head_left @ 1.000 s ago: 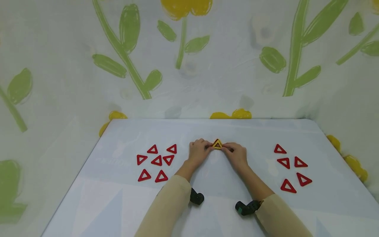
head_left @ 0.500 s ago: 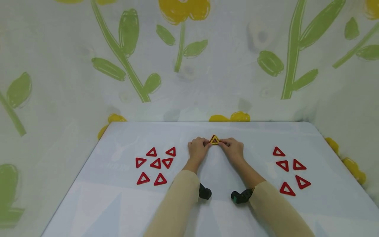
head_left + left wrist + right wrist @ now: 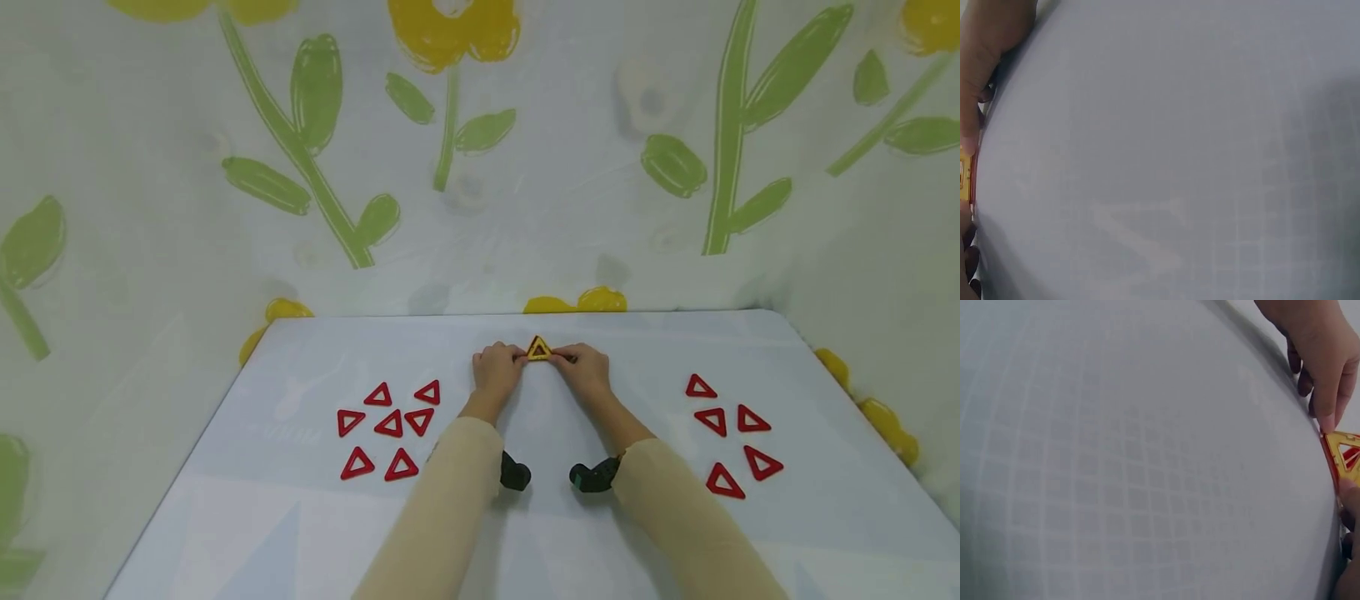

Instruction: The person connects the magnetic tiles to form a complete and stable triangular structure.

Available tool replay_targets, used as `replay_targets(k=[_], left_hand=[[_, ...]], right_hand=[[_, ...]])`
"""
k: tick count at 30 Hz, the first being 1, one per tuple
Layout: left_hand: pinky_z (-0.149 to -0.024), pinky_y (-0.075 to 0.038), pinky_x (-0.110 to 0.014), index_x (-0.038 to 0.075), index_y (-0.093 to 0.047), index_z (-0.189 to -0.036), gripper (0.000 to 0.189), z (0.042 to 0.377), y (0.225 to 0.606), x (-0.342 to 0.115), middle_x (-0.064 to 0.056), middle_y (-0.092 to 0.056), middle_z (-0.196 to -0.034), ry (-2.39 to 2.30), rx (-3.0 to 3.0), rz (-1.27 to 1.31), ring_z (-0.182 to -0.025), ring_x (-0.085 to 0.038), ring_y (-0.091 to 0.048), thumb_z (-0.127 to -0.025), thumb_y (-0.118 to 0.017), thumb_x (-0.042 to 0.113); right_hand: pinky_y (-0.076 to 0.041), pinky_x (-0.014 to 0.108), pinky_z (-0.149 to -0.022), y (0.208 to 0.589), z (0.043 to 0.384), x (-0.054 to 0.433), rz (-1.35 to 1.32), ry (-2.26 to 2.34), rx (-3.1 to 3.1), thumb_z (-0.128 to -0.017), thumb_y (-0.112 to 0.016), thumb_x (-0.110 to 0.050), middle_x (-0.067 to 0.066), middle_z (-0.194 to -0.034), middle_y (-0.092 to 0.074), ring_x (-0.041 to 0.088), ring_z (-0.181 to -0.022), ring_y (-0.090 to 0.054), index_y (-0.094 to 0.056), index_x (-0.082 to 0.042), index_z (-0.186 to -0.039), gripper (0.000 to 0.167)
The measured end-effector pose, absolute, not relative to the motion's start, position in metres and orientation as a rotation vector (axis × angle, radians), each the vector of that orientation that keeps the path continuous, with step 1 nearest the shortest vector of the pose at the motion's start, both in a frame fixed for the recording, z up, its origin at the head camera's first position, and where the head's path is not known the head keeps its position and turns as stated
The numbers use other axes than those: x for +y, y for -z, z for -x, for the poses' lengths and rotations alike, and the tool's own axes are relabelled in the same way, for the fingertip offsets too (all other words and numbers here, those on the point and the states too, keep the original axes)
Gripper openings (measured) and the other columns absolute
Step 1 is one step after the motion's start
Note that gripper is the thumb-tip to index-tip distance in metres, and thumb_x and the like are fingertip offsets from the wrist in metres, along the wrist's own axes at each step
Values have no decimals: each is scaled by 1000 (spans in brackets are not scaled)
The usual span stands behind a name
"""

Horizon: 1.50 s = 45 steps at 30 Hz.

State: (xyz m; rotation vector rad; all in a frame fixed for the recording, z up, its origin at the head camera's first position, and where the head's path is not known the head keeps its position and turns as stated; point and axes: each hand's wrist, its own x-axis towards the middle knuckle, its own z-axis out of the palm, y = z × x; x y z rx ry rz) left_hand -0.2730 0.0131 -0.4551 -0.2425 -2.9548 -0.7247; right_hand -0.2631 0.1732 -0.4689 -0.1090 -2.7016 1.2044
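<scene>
In the head view, a small yellow triangle tile point(image 3: 538, 358) with a red layer is held near the far side of the table. My left hand point(image 3: 495, 371) pinches its lower left corner, and my right hand point(image 3: 587, 371) pinches the lower right one. Seen from the right wrist, the yellow triangle point(image 3: 1334, 453) has red along its edge and red inside its opening, with fingertips at two corners. Only a sliver of the yellow triangle point(image 3: 965, 178) enters the left wrist view, between fingers of the two hands.
Several red triangle tiles point(image 3: 401, 475) lie flat in a group on the left of the pale table point(image 3: 225, 500). Another group of red triangle tiles point(image 3: 724, 492) lies on the right. Behind the table hangs a flower-patterned cloth point(image 3: 525, 233).
Both hands have carried the triangle away from me, toward the table's far edge, and slightly left in view. The head view has tilted up a little. The loose red tiles stay put.
</scene>
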Motion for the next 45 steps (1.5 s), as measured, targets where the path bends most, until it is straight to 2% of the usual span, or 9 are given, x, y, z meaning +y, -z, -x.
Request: replay_targets(k=[9,19,27,35,40,45], left_hand=[[-84,-35,-37,11,-69,-112,30,260,459,-2,-3,-63,-98,1000,-2899,262,-95,-21,-55,-88,-67,29],[-96,-33,-41,12,-60,-126,48,242,458,-16,-4,-60,-110,1205,-2963,273,-106,-21,-50,-85,-68,36],[-92,-41,-41,8,-56,-130,52,217,442,-40,-6,-60,-112,1448,-2718,328,-108,-23,-53,-84,-71,29],[-90,-40,-46,6,-58,-127,57,181,435,-72,-7,-61,-108,1208,-2641,467,-103,-24,-55,-78,-76,28],[-91,-36,-48,6,-58,-126,61,161,437,-93,-6,-61,-106,1098,-2650,460,-104,-24,-53,-74,-79,31],[-91,-36,-49,7,-57,-127,65,142,438,-120,-7,-59,-110,1022,-2682,415,-107,-25,-51,-72,-81,32]], right_hand=[[-46,36,-79,469,256,185,91,-1288,-2775,-85,-71,-25,13,-101,-63,24,-91,-55,-68,-3,-113,36],[-43,28,-74,472,227,202,79,-1346,-2795,-82,-73,-28,10,-98,-64,20,-85,-52,-68,-6,-115,40],[-44,25,-69,459,191,214,-46,-1347,-2756,-81,-74,-29,7,-96,-65,18,-82,-52,-67,-6,-116,42],[-44,31,-74,441,157,235,-62,-1259,-2825,-83,-71,-35,8,-106,-62,24,-99,-51,-62,-7,-124,50],[-46,31,-72,432,138,254,-119,-1167,-2817,-82,-73,-35,12,-109,-62,28,-101,-53,-60,-5,-126,55],[-46,37,-76,426,118,273,-116,-1086,-2811,-83,-71,-36,13,-115,-61,28,-103,-52,-57,-7,-129,57]])
